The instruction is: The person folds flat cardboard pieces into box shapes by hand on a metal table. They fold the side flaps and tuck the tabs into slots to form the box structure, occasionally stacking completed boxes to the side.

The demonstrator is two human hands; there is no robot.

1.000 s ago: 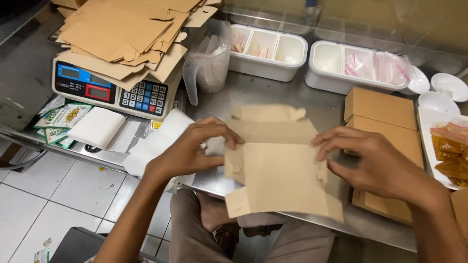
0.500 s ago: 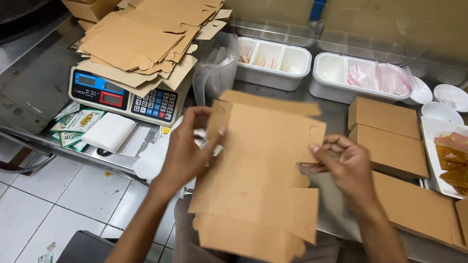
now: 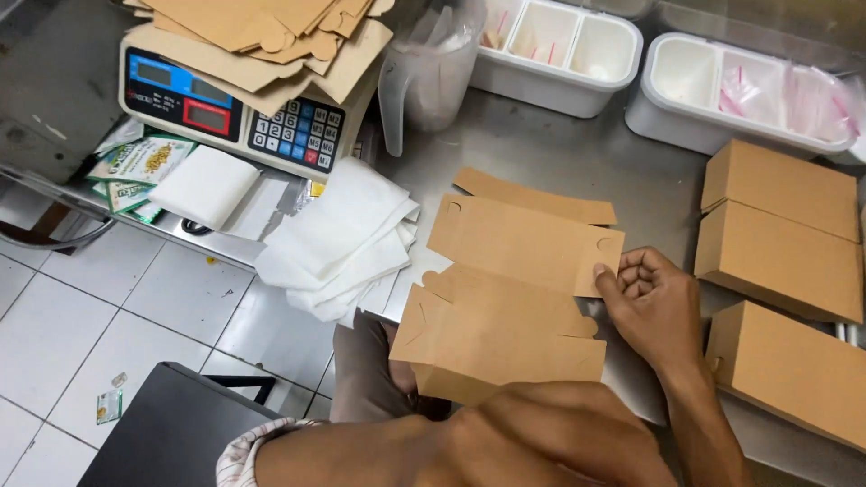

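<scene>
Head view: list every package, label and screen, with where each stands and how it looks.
Scale: upper left, white, blue display panel with a red one beside it, coloured keypad.
Flat cartons: brown stack on the scale.
Sachets: green and white, below the scale.
Folded boxes: brown, right side.
Box blank: brown, centre, right hand at its edge.
Pouch: small, on the floor.

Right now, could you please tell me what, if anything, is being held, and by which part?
The right hand grips the brown cardboard box blank at its right edge, by the notched flap. The left hand is hidden behind the forearm, so its hold cannot be told.
</scene>
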